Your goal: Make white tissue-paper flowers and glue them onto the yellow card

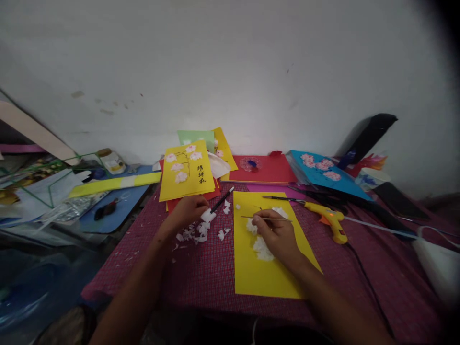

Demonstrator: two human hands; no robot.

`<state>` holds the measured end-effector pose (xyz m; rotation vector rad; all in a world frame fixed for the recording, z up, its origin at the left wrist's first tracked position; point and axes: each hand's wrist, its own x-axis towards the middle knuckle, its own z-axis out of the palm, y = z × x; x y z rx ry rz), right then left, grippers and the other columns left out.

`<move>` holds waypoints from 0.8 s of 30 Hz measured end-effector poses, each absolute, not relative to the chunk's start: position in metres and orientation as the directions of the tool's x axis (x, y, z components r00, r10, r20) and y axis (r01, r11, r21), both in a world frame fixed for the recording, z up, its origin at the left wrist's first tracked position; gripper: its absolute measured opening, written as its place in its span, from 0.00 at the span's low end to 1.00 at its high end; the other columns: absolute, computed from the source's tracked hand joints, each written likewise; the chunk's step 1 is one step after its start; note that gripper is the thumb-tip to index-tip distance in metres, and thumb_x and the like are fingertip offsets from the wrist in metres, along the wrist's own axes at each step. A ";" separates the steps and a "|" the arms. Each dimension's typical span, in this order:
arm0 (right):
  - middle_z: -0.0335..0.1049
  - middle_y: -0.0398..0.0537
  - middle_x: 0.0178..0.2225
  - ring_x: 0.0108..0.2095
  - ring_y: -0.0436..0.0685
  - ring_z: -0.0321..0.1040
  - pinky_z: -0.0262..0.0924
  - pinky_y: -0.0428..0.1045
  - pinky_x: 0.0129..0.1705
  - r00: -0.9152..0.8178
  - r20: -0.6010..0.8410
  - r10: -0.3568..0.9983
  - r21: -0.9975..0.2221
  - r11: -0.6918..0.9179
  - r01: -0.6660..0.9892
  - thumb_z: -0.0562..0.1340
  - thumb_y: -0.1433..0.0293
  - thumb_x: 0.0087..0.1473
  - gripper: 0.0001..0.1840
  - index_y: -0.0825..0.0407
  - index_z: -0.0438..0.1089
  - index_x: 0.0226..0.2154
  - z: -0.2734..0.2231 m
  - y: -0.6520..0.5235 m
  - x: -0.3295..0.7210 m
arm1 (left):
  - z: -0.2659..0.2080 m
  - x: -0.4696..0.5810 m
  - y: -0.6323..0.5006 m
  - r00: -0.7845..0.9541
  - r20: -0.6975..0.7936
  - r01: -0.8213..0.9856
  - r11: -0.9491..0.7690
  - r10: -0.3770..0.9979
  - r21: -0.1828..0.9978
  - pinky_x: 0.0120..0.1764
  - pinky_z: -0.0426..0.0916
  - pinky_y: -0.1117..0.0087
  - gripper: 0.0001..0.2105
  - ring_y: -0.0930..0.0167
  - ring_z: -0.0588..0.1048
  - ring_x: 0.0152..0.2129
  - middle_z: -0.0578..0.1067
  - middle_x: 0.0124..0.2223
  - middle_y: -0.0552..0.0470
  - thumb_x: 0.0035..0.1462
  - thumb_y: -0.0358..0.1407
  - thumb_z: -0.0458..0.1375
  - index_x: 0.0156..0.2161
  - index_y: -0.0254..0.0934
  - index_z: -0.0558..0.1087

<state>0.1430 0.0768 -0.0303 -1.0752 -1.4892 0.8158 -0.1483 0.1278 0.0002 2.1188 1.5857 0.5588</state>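
My right hand [278, 235] pinches a thin wooden stick [282, 219] level above a yellow sheet [266, 282]. Beneath and beside that hand, white paper flower clusters [263, 249] lie on the sheet, with a thin brown branch line near the top. To the left, my left hand [189, 211] is over a heap of torn white paper scraps [197, 233], its fingers curled. A larger white piece [208, 215] shows by its fingertips; whether the fingers grip it is unclear. Close by lies a black pen [223, 199].
Right of the sheet lie a paintbrush [282, 198] and a yellow glue gun [332, 220] with its cord. Behind stand a yellow flower card [187, 182], red sheets [266, 170] and a blue flower card [330, 175]. A phone [400, 200] and paper cup [372, 177] are farther right.
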 end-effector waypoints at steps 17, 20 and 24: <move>0.73 0.45 0.26 0.25 0.53 0.70 0.64 0.46 0.27 -0.033 0.387 0.922 -0.889 0.382 0.250 0.63 0.63 0.58 0.10 0.51 0.75 0.31 -0.028 0.076 0.144 | -0.002 -0.152 0.124 0.268 -0.119 0.819 -0.162 0.956 0.551 0.25 0.52 0.73 0.07 0.72 0.66 0.22 0.71 0.24 0.55 0.47 0.33 0.52 0.27 0.35 0.72; 0.74 0.46 0.27 0.25 0.53 0.71 0.64 0.47 0.28 -0.036 0.368 0.929 -0.899 0.366 0.239 0.63 0.62 0.59 0.11 0.51 0.75 0.31 -0.029 0.076 0.144 | -0.003 -0.159 0.127 0.277 -0.120 0.837 -0.178 0.953 0.517 0.25 0.52 0.72 0.07 0.73 0.65 0.21 0.70 0.23 0.55 0.48 0.34 0.52 0.24 0.35 0.70; 0.74 0.46 0.27 0.26 0.54 0.71 0.64 0.47 0.28 -0.037 0.365 0.930 -0.900 0.362 0.244 0.63 0.62 0.58 0.11 0.52 0.74 0.30 -0.027 0.076 0.143 | -0.003 -0.166 0.129 0.289 -0.081 0.873 -0.227 0.954 0.432 0.25 0.48 0.71 0.09 0.74 0.61 0.19 0.66 0.21 0.56 0.49 0.34 0.51 0.21 0.36 0.64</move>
